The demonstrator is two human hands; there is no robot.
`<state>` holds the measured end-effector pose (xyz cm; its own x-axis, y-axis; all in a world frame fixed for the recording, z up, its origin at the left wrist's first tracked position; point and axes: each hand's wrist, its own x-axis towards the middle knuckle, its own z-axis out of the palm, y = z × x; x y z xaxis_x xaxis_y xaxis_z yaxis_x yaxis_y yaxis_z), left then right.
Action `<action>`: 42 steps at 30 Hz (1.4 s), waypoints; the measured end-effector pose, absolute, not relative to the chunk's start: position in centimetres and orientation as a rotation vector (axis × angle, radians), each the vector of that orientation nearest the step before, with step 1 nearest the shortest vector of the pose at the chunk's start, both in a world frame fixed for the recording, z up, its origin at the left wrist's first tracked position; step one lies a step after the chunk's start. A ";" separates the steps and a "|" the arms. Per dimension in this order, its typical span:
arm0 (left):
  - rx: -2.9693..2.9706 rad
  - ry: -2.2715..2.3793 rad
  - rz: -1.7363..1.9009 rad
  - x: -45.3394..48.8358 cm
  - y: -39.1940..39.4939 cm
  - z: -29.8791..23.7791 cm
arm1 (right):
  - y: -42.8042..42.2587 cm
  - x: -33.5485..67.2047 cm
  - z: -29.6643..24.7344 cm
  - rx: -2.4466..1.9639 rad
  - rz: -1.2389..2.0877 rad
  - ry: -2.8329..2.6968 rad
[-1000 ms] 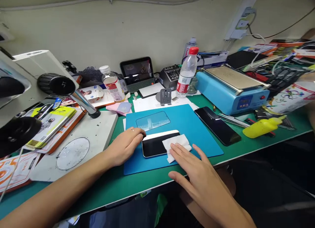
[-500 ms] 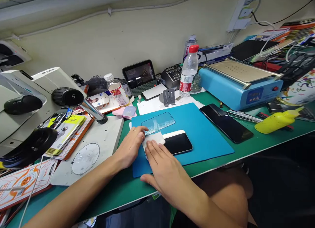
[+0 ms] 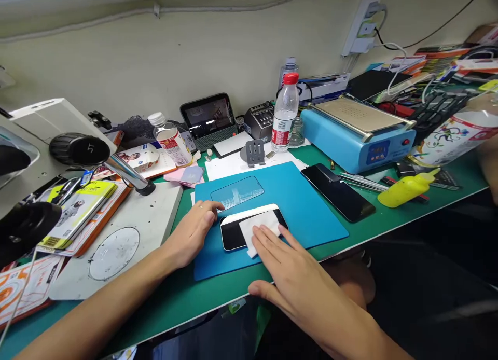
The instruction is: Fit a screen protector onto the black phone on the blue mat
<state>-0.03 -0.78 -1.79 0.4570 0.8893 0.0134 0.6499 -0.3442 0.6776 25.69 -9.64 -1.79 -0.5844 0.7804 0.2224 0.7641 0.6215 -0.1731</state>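
Observation:
A phone (image 3: 233,237) with a dark glass face lies on a blue mat (image 3: 311,215). Under the flat fingers of my right hand (image 3: 291,266) a folded white wipe (image 3: 260,226) covers the right part of the phone's face. The thumb of that hand sticks out to the side. My left hand (image 3: 192,230) rests at the mat's left side, close to the phone's left end, its index finger stretched forward and holding nothing visible. Just behind the phone lies a clear, dark-edged screen protector (image 3: 237,192), near the left fingertips.
Right of the mat lies a larger black panel (image 3: 338,191), with tweezers and a yellow squeeze bottle (image 3: 404,189) beyond. A blue heating plate machine (image 3: 350,142) stands behind. Two bottles, a small screen device (image 3: 210,121) and a microscope stand (image 3: 105,204) are further back and left.
My right hand has slid the white wipe rightward along the phone, uncovering its left end. My left hand stays by the phone's left end. The whole view has shifted a little.

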 end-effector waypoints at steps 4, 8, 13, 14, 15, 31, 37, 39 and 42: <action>2.093 1.275 0.559 0.0 -0.9 -1.7 | -7.5 25.4 -1.8 -1.279 0.017 -2.611; 2.082 1.284 0.670 0.1 -0.8 -1.8 | -6.3 22.9 -2.6 -1.342 -0.055 -2.608; 2.108 1.257 0.743 0.1 -0.6 -1.7 | -6.5 19.3 -3.3 -1.329 -0.061 -2.570; 2.113 1.256 0.745 0.1 -0.5 -1.7 | -6.5 18.8 -3.4 -1.314 -0.052 -2.580; 2.119 1.252 0.744 0.0 -0.5 -1.7 | -6.4 18.5 -3.4 -1.304 -0.043 -2.589; 2.262 1.164 0.506 0.2 -0.9 -0.9 | -7.1 26.9 -2.8 -1.072 -0.167 -2.695; 2.310 1.119 0.454 0.3 -1.2 -0.8 | -5.8 27.6 -2.9 -1.276 -0.095 -2.636; 2.234 1.111 0.510 0.1 -1.1 -0.9 | -5.6 27.5 -3.2 -1.305 -0.101 -2.624; 2.092 1.125 0.611 -0.3 -0.7 -1.1 | -6.0 27.3 -4.2 -1.363 -0.151 -2.577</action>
<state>-0.29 -0.71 -1.09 0.5172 0.8517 0.0847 0.5351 -0.3990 0.7446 27.32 -6.04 -4.21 -0.5444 0.8029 0.2427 0.8258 0.5638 -0.0130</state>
